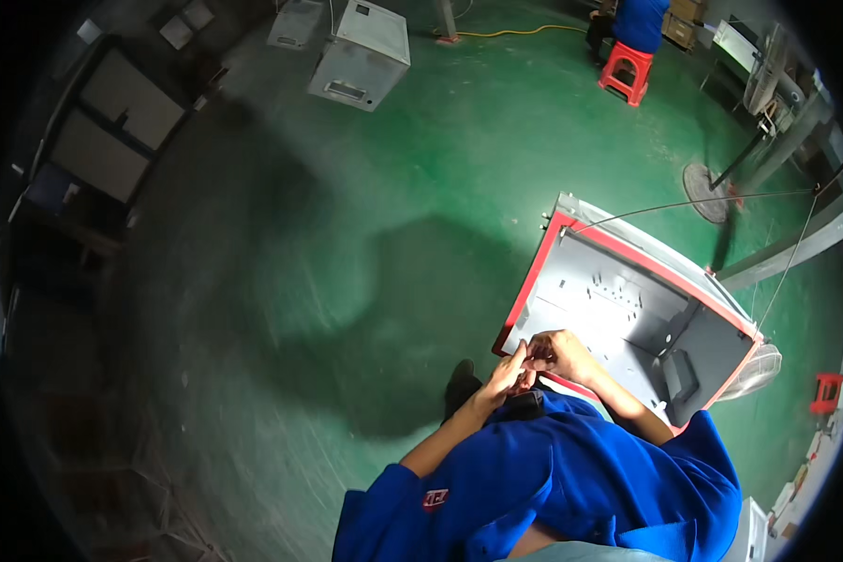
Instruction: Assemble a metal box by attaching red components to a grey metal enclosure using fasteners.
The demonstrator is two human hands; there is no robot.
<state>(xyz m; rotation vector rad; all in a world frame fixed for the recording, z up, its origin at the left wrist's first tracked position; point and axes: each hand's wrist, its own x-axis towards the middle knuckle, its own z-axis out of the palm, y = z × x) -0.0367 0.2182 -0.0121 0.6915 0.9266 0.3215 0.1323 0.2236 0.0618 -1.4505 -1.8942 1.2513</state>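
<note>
A grey metal cabinet [581,298] with a red rim stands right in front of me, its inside brightly lit. At its near left corner my left hand [506,377] and my right hand [566,356] come together, fingers closed and meeting. Whatever lies between the fingertips is too small and too hidden to name. Just below the hands a small black object [525,405] sits against my blue shirt. Inside the cabinet, several small dark posts or holes dot the back wall, and a dark grey panel with a raised block [681,375] is on the right side.
Thin cables run from the cabinet's top to a post at the right. A round-based fan stand [708,193] is beyond it. Farther off, a person sits on a red stool [626,73]. Two metal boxes [362,56] stand at the back; a dark rack [112,126] is at left.
</note>
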